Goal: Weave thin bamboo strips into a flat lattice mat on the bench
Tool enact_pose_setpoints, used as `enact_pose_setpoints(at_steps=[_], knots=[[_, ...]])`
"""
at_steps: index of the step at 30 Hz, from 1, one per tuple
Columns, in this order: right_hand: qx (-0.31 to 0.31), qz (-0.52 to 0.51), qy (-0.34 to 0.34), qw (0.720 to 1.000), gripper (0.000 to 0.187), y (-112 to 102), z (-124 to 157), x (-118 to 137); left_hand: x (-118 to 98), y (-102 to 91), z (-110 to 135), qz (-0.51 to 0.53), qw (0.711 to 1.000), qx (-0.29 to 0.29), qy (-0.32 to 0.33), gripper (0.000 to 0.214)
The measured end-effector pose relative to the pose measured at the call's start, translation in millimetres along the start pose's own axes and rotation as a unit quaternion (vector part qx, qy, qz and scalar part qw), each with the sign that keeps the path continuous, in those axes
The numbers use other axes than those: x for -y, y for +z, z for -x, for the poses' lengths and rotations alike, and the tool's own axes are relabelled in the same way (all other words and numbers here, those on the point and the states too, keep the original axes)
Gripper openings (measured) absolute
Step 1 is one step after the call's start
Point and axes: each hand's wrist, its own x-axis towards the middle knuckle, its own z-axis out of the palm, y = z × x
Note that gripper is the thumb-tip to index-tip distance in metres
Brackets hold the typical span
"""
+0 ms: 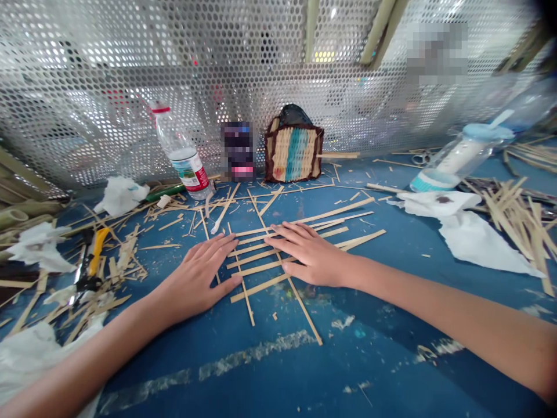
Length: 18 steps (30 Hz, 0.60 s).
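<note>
Several thin bamboo strips (256, 284) lie crossed on the blue tabletop, the long ones running left to right over or under a few upright ones. My left hand (208, 270) rests flat on the left ends of the strips, fingers stretched out and thumb apart. On their middle lies my right hand (311, 252), palm down with its fingers extended. Neither hand is closed around a strip. Parts of the crossings are hidden under both hands. One upright strip (307, 312) sticks out toward me below my right hand.
Along the perforated metal screen (209, 35) stand a plastic water bottle (187, 157), a phone (238, 151) and a small woven basket (293, 154). Bamboo scraps and a yellow-handled tool (98, 251) lie left. Right are tissues (474, 232), a lidded cup (461, 157) and loose strips (517, 217).
</note>
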Motion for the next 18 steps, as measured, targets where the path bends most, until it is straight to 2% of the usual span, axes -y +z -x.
enact_pose_setpoints(at_steps=[3,6,11,18], knots=[[-0.006,-0.007,0.002,1.0,0.065,0.1,-0.2,-0.5,4.8,4.8,1.3,-0.002,1.0,0.012,-0.021,0.076],[-0.017,-0.017,0.008,1.0,0.068,0.3,0.3,-0.6,5.4,4.9,2.2,-0.002,0.999,-0.003,-0.034,0.081],[-0.03,-0.014,0.004,0.999,0.062,2.0,0.9,-1.2,2.7,-3.6,0.8,0.036,0.997,-0.028,-0.058,0.068],[-0.024,0.015,0.001,1.0,0.061,3.9,-0.9,-1.2,4.3,-1.3,0.3,0.019,0.998,-0.038,-0.035,0.059]])
